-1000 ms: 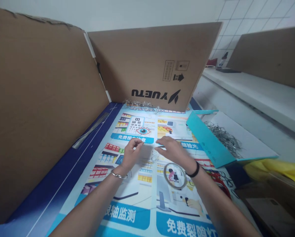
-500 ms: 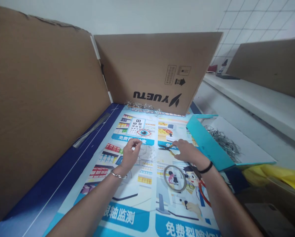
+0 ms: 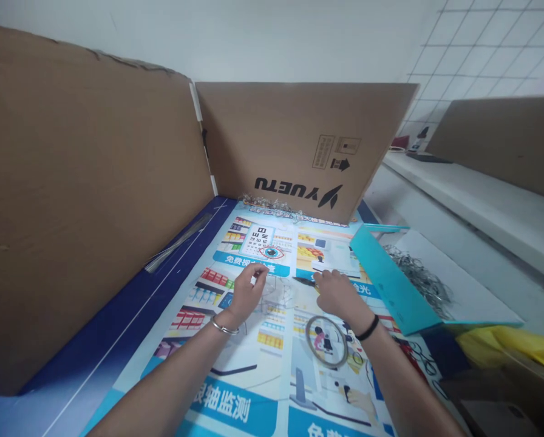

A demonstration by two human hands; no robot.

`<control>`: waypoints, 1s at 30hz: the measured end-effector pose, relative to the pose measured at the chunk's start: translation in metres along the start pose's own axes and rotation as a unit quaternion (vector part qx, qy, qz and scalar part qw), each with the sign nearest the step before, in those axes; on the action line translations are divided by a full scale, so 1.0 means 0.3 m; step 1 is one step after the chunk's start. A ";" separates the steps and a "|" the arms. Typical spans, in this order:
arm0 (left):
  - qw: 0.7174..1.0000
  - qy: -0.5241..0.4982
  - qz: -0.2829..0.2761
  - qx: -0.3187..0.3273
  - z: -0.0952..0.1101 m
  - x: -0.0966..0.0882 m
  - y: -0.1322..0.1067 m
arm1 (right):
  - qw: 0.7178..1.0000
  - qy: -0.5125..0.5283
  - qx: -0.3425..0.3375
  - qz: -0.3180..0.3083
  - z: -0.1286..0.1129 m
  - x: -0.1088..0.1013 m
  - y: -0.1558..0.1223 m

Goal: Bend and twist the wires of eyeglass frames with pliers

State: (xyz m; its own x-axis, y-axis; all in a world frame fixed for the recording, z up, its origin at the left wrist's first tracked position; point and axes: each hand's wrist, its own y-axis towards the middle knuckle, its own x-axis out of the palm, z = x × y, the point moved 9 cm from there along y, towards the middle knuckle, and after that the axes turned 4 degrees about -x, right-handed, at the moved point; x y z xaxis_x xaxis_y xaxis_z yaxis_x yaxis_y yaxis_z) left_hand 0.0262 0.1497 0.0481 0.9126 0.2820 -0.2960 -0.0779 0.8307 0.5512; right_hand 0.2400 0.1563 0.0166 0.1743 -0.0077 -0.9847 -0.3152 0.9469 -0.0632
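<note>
My left hand (image 3: pixel 248 290), in the middle of the printed sheet, has its thumb and fingers pinched together. Beside its fingertips a thin bent wire piece (image 3: pixel 277 294) spreads over the sheet; it is faint, and the pinched part is hidden. To the right, my right hand (image 3: pixel 340 297) is closed round the yellow handles of dark-nosed pliers (image 3: pixel 305 281). Their jaws look closed and point left toward the wire. Nearer to me lies a coil of wire (image 3: pixel 308 347), flat on the sheet by my right wrist.
Two cardboard panels (image 3: pixel 94 200) stand along the left and back. Silvery scraps (image 3: pixel 272 203) lie along the back panel's foot, and clear strips (image 3: pixel 176 244) at left. An open teal box (image 3: pixel 397 291) at right holds tangled wire pieces (image 3: pixel 422 282). Yellow material (image 3: pixel 513 346) lies near it.
The pliers' jaws, spread apart before, now look closed, and my right fingers have tightened round the handles. My left hand keeps its pinch. The camera view has shifted slightly.
</note>
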 end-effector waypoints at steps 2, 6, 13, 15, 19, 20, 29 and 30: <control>1.000 0.003 0.000 0.016 0.005 0.001 -0.001 | 1.000 -0.012 0.005 0.011 -0.006 -0.007 -0.001; 0.999 0.002 -0.007 0.047 0.012 0.003 -0.004 | 0.999 -0.025 0.011 0.023 -0.011 -0.004 0.002; 0.996 -0.001 -0.022 0.090 0.026 0.012 -0.013 | 0.997 -0.017 0.038 0.063 -0.015 0.008 0.006; 0.995 -0.002 -0.022 0.101 0.032 0.012 -0.016 | 0.997 -0.005 0.037 0.072 -0.010 0.005 0.009; 0.993 -0.002 -0.025 0.119 0.046 0.012 -0.019 | 0.995 0.035 0.006 0.095 0.001 -0.024 0.016; 0.992 -0.003 -0.026 0.120 0.048 0.012 -0.019 | 0.992 0.061 -0.013 0.106 -0.002 -0.037 0.016; 0.992 -0.030 -0.043 0.113 0.055 0.011 -0.010 | 0.944 0.193 -0.181 0.198 -0.087 -0.131 -0.028; 0.992 -0.031 -0.048 0.116 0.059 0.013 -0.010 | 0.943 0.195 -0.185 0.198 -0.091 -0.133 -0.030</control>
State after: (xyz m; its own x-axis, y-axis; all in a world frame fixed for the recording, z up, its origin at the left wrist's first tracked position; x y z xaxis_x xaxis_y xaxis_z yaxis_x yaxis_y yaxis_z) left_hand 0.0371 0.1398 0.0591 0.9352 0.1710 -0.3100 0.0975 0.7173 0.6899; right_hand 0.2104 0.1394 0.0519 -0.3577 0.1365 -0.9238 -0.6003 0.7242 0.3394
